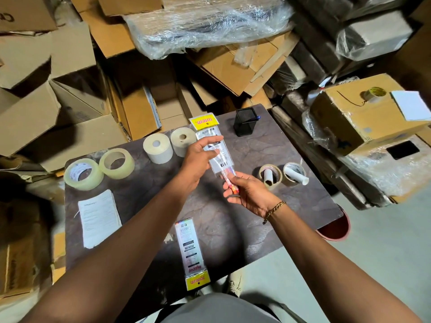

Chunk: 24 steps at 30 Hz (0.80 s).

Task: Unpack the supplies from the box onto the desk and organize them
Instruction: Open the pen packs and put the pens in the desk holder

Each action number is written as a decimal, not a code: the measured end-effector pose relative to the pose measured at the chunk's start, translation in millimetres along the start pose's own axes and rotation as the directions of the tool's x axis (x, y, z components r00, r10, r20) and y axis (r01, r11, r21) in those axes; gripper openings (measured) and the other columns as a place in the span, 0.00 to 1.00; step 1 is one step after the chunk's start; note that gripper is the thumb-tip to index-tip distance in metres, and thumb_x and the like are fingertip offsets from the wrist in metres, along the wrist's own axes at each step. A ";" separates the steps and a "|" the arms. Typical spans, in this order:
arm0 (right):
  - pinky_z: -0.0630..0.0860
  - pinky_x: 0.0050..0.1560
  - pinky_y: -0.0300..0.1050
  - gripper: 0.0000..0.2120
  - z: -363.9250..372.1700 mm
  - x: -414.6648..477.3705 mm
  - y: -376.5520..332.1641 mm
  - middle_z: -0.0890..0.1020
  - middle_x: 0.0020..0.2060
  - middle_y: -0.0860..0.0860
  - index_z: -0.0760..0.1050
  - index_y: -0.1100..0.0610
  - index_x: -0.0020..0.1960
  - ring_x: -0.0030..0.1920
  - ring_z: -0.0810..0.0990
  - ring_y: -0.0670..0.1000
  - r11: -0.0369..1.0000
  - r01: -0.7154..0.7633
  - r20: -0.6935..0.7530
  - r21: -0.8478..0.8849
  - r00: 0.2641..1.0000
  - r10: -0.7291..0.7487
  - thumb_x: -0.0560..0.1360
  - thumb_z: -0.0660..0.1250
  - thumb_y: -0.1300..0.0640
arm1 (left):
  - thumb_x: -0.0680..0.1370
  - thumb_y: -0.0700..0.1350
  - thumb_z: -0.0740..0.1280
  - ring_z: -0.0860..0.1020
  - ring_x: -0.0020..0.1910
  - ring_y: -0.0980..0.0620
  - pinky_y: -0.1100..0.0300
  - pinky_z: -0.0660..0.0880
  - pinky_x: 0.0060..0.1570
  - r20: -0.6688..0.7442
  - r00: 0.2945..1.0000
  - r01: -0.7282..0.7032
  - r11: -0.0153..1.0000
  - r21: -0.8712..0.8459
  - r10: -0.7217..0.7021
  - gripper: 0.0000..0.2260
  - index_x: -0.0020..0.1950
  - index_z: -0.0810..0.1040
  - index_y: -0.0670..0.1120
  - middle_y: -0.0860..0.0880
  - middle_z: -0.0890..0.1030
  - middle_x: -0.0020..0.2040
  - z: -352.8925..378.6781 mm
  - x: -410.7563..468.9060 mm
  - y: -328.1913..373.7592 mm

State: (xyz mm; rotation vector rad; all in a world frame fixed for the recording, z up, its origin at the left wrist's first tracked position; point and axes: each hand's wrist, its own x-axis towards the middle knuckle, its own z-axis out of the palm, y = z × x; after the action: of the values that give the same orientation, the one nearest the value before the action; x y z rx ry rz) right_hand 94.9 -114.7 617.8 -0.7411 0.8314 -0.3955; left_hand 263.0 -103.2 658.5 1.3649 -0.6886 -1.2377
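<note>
Above the middle of the dark desk [268, 148], my left hand [198, 159] grips a clear pen packet [210, 134] with a yellow header card. My right hand [245, 190] pinches the coloured pens [229, 183] sticking out of the packet's lower end. A second packet [191, 250] of the same kind lies flat near the desk's front edge. A black mesh pen holder [246, 123] stands at the back of the desk with a blue pen in it.
Two clear tape rolls [84, 174] lie at the left, two beige rolls [158, 148] behind them, two small tape rolls [270, 176] with white tubes at the right. A paper stack [98, 220] lies front left. Cardboard boxes [349, 117] surround the desk.
</note>
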 end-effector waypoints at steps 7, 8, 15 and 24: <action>0.79 0.33 0.41 0.12 -12.4 -1.9 10.0 0.80 0.39 0.56 0.76 0.62 0.61 0.33 0.78 0.50 0.999 -0.046 0.015 -0.014 0.999 0.046 0.81 0.60 0.61 | 0.78 0.29 0.62 0.81 0.49 0.55 0.57 0.81 0.49 -0.025 0.999 0.027 1.000 -0.009 -0.028 0.17 0.59 0.80 0.46 0.52 0.81 0.54 -0.2 6.0 -9.2; 0.79 0.32 0.41 0.12 -14.1 -2.5 12.2 0.80 0.39 0.56 0.76 0.62 0.62 0.33 0.78 0.51 0.998 -0.055 0.014 -0.019 0.998 0.055 0.81 0.60 0.61 | 0.78 0.29 0.62 0.81 0.49 0.55 0.58 0.81 0.49 -0.026 0.999 0.028 1.000 -0.005 -0.028 0.17 0.59 0.80 0.46 0.51 0.81 0.54 -1.1 7.3 -10.4; 0.72 0.25 0.39 0.10 -25.6 -4.6 28.5 0.78 0.34 0.55 0.78 0.62 0.56 0.27 0.74 0.49 0.996 -0.087 -0.044 -0.030 0.995 0.086 0.80 0.60 0.63 | 0.76 0.28 0.62 0.81 0.47 0.52 0.53 0.81 0.50 -0.029 0.993 0.110 0.994 -0.018 -0.110 0.18 0.58 0.81 0.46 0.47 0.81 0.54 -3.7 13.6 -32.3; 0.64 0.27 0.39 0.10 -90.2 -60.9 84.0 0.74 0.36 0.55 0.78 0.60 0.54 0.28 0.69 0.49 0.980 -0.188 -0.266 0.068 0.943 0.200 0.78 0.59 0.62 | 0.77 0.31 0.62 0.79 0.52 0.49 0.50 0.76 0.57 0.040 0.878 0.464 0.869 0.169 -0.477 0.19 0.62 0.79 0.48 0.45 0.80 0.56 -21.1 3.5 -120.2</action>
State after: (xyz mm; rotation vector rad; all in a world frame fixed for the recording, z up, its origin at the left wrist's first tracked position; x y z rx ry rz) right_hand -10.6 -60.7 547.9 -0.5655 1.1419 -0.3404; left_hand 254.3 -73.4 540.4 1.6846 -0.5269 -1.6609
